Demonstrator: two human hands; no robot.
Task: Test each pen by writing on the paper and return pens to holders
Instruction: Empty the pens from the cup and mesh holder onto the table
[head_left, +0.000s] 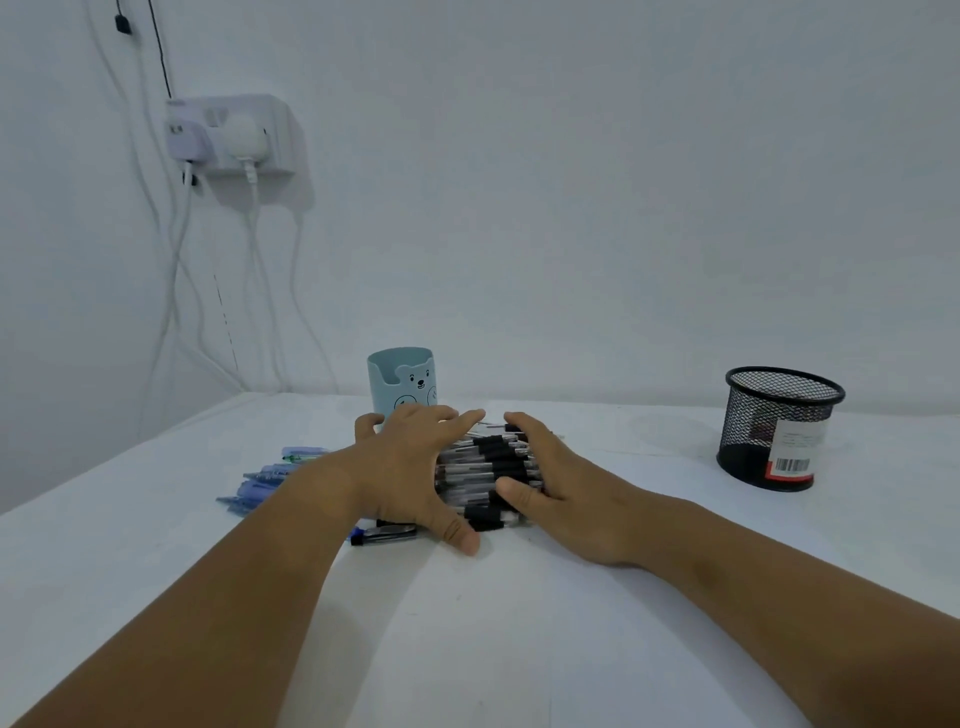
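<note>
A pile of several black-grip pens (485, 470) lies in the middle of the white table (519, 623). My left hand (415, 467) lies over the pile's left side with fingers spread. My right hand (550, 483) presses against its right side, thumb on the pens. A light blue bear-print holder (402, 384) stands just behind the pile. A black mesh holder (779, 428) stands at the far right. Several blue pens (270, 480) lie left of the pile, partly hidden by my left forearm. One dark pen (387, 534) lies under my left wrist. No paper is visible.
A wall socket (234, 135) with plugs and hanging white cables is on the wall at the back left. The table's left edge runs diagonally beside the blue pens.
</note>
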